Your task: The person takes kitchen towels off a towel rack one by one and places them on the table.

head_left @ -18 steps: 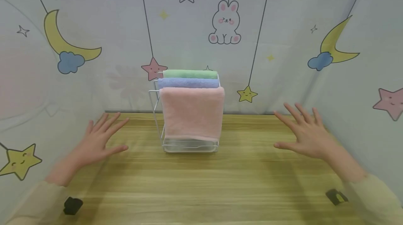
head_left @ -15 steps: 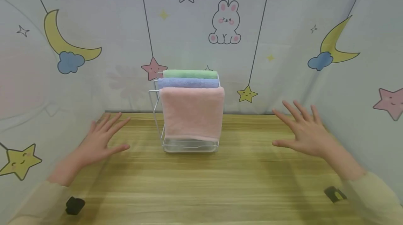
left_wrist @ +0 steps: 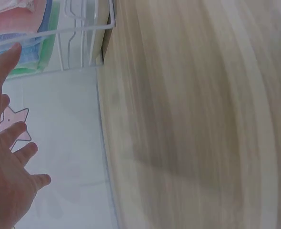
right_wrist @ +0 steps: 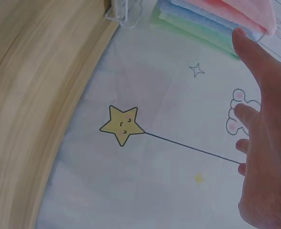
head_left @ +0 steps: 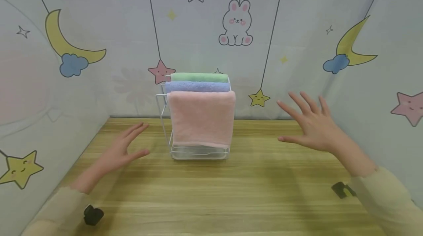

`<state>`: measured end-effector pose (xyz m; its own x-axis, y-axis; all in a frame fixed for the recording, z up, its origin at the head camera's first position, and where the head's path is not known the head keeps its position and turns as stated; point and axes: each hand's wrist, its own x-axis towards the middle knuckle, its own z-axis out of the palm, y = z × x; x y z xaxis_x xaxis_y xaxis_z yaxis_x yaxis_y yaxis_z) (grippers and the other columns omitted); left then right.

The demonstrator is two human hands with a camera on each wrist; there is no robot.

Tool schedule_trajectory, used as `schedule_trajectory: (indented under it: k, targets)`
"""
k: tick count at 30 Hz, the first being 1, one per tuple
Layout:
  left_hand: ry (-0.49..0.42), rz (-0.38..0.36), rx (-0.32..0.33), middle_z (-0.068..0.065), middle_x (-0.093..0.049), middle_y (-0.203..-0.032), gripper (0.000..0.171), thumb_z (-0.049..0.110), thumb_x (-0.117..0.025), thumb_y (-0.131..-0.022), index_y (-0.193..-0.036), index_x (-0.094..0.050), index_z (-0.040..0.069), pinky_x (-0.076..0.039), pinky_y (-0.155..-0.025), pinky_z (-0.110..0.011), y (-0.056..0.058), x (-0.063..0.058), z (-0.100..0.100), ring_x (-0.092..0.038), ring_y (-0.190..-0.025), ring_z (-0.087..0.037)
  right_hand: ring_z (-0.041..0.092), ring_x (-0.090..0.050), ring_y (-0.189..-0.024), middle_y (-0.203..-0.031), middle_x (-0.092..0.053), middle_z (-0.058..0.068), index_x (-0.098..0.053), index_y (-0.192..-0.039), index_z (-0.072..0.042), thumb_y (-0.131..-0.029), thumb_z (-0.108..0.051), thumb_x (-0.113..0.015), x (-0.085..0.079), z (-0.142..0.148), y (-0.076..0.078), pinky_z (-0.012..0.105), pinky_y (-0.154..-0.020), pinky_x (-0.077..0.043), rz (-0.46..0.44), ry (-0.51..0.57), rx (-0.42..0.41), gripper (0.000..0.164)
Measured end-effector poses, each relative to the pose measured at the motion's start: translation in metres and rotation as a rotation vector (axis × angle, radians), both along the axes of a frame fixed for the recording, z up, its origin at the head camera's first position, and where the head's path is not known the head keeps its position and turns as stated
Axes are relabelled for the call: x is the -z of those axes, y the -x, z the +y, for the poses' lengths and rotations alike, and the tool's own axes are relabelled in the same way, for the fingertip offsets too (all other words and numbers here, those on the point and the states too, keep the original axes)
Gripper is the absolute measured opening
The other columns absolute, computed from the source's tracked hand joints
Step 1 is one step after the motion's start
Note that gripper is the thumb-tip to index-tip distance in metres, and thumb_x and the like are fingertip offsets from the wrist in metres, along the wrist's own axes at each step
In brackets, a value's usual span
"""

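Note:
A white wire rack (head_left: pixel 162 118) stands near the back of the table with three towels draped over its bars. The pink towel (head_left: pixel 202 118) hangs in front, a blue towel (head_left: pixel 197 87) behind it, and a green towel (head_left: pixel 199 77) at the rear. To the left of the rack my left hand (head_left: pixel 120 151) is held over the table, fingers extended and nothing in it. My right hand (head_left: pixel 314 127) is farther off on the right side, fingers spread and holding nothing. In the left wrist view the rack's side wires (left_wrist: pixel 74 36) appear beyond the thumb.
The wooden table (head_left: pixel 211 195) runs up to a white printed curtain (head_left: pixel 198 37) behind and at both sides. Low in the rack sits a pale tray (head_left: pixel 199 152). A dark device (head_left: pixel 93 215) is at the left sleeve, another dark device (head_left: pixel 343 189) at the right.
My left hand has moved right toward the rack, its fingers now closer together in view. My right hand has shifted left and up. Rack and towels have not moved.

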<state>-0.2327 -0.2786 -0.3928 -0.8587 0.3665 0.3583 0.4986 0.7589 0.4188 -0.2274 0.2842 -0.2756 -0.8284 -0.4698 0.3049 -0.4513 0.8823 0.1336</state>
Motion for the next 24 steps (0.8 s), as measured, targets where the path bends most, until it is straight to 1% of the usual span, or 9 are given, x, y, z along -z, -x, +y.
schedule_trajectory:
  k: [1, 4, 7, 10, 14, 16, 19, 21, 24]
  targets:
    - [-0.012, -0.001, 0.002, -0.021, -0.033, -0.158, 0.083, 0.033, -0.076, -0.087, -0.155, -0.03, 0.025, -0.03, -0.103, -0.075, 0.001, 0.001, 0.002, -0.033, -0.141, -0.051, 0.039, -0.005, -0.153, -0.166, -0.012, 0.01, -0.021, -0.157, -0.035, -0.079, -0.067, -0.068, -0.002, -0.002, 0.001, 0.075, -0.113, -0.003, 0.005, 0.0, -0.004, 0.097]
    - [-0.062, 0.025, 0.016, -0.022, -0.039, -0.155, 0.081, 0.028, -0.077, -0.086, -0.154, -0.033, 0.022, -0.034, -0.104, -0.072, 0.002, 0.005, 0.008, -0.038, -0.139, -0.049, 0.039, -0.005, -0.153, -0.167, -0.01, 0.009, -0.02, -0.157, -0.035, -0.08, -0.067, -0.068, -0.009, -0.007, 0.002, 0.075, -0.113, -0.003, 0.009, -0.012, -0.008, 0.096]
    - [-0.114, 0.065, 0.024, -0.024, -0.046, -0.149, 0.079, 0.022, -0.078, -0.085, -0.152, -0.037, 0.015, -0.038, -0.103, -0.068, 0.003, 0.009, 0.015, -0.046, -0.133, -0.048, 0.039, -0.005, -0.153, -0.167, -0.009, 0.008, -0.021, -0.157, -0.035, -0.08, -0.067, -0.067, -0.016, -0.014, 0.004, 0.075, -0.113, -0.004, 0.014, -0.016, -0.01, 0.096]
    - [-0.166, 0.06, 0.024, -0.024, -0.05, -0.146, 0.075, 0.018, -0.078, -0.085, -0.149, -0.041, 0.009, -0.042, -0.102, -0.065, 0.004, 0.014, 0.021, -0.052, -0.128, -0.045, 0.039, -0.004, -0.153, -0.168, -0.008, 0.008, -0.021, -0.157, -0.035, -0.08, -0.067, -0.067, -0.022, -0.02, 0.006, 0.075, -0.113, -0.004, 0.022, -0.005, -0.022, 0.095]
    - [-0.236, 0.02, 0.052, -0.022, -0.055, -0.142, 0.065, 0.013, -0.077, -0.086, -0.144, -0.048, 0.004, -0.047, -0.1, -0.056, 0.007, 0.022, 0.029, -0.057, -0.123, -0.042, 0.037, -0.001, -0.154, -0.168, -0.005, 0.007, -0.02, -0.157, -0.035, -0.081, -0.066, -0.067, -0.028, -0.028, 0.008, 0.074, -0.114, -0.001, 0.03, 0.023, -0.048, 0.094]
    - [-0.279, 0.001, 0.082, -0.023, -0.057, -0.139, 0.06, 0.01, -0.076, -0.086, -0.14, -0.051, 0.001, -0.05, -0.097, -0.052, 0.009, 0.026, 0.034, -0.059, -0.12, -0.043, 0.037, 0.0, -0.154, -0.168, -0.004, 0.006, -0.02, -0.157, -0.036, -0.081, -0.066, -0.067, -0.031, -0.033, 0.008, 0.073, -0.115, 0.0, 0.028, 0.033, -0.058, 0.094]
    - [-0.329, -0.032, 0.109, -0.025, -0.06, -0.135, 0.054, 0.008, -0.074, -0.087, -0.137, -0.055, -0.001, -0.053, -0.095, -0.048, 0.009, 0.03, 0.039, -0.062, -0.115, -0.043, 0.036, 0.001, -0.154, -0.168, -0.003, 0.005, -0.019, -0.157, -0.036, -0.082, -0.066, -0.066, -0.037, -0.039, 0.008, 0.073, -0.115, 0.001, 0.029, 0.039, -0.066, 0.094]
    - [-0.361, -0.063, 0.108, -0.025, -0.061, -0.133, 0.051, 0.008, -0.074, -0.088, -0.135, -0.056, -0.001, -0.053, -0.094, -0.047, 0.01, 0.032, 0.042, -0.063, -0.114, -0.041, 0.037, 0.001, -0.154, -0.168, -0.003, 0.005, -0.018, -0.157, -0.036, -0.082, -0.067, -0.065, -0.041, -0.045, 0.008, 0.073, -0.115, 0.0, 0.036, 0.04, -0.073, 0.094]
    - [-0.384, -0.102, 0.087, -0.025, -0.063, -0.129, 0.049, 0.01, -0.073, -0.089, -0.133, -0.057, -0.002, -0.054, -0.094, -0.046, 0.01, 0.035, 0.046, -0.064, -0.113, -0.04, 0.036, 0.001, -0.154, -0.168, -0.003, 0.005, -0.017, -0.157, -0.036, -0.082, -0.067, -0.064, -0.047, -0.053, 0.008, 0.073, -0.115, 0.0, 0.044, 0.042, -0.081, 0.094]
